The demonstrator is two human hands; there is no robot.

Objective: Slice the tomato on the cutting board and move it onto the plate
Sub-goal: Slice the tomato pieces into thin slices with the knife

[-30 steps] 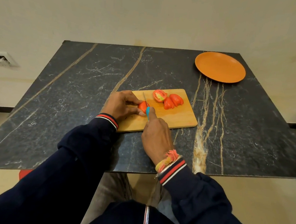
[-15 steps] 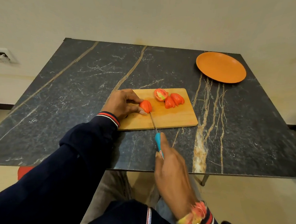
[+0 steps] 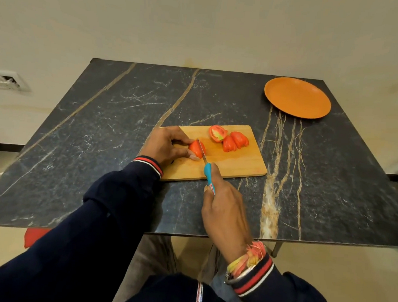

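Note:
A wooden cutting board [image 3: 237,165] lies near the middle of the black marble table. My left hand [image 3: 168,144] pinches a red tomato piece [image 3: 194,148] at the board's left part. My right hand [image 3: 224,211] grips a knife by its blue handle [image 3: 208,175]; the thin blade [image 3: 201,151] lies across the held piece. Further back on the board rest a cut tomato half [image 3: 217,133] with its face up and a cluster of cut slices [image 3: 236,141]. The orange plate [image 3: 297,97] sits at the table's far right corner with nothing on it.
The black marble table [image 3: 100,132] has gold veins and its near edge runs below my right hand. A wall socket [image 3: 2,80] is on the left wall. Something red [image 3: 34,236] lies on the floor under the table's near left.
My right hand, which had drawn the knife back toward me, has pushed it forward again so the blade lies across the held tomato piece. My left hand stays put.

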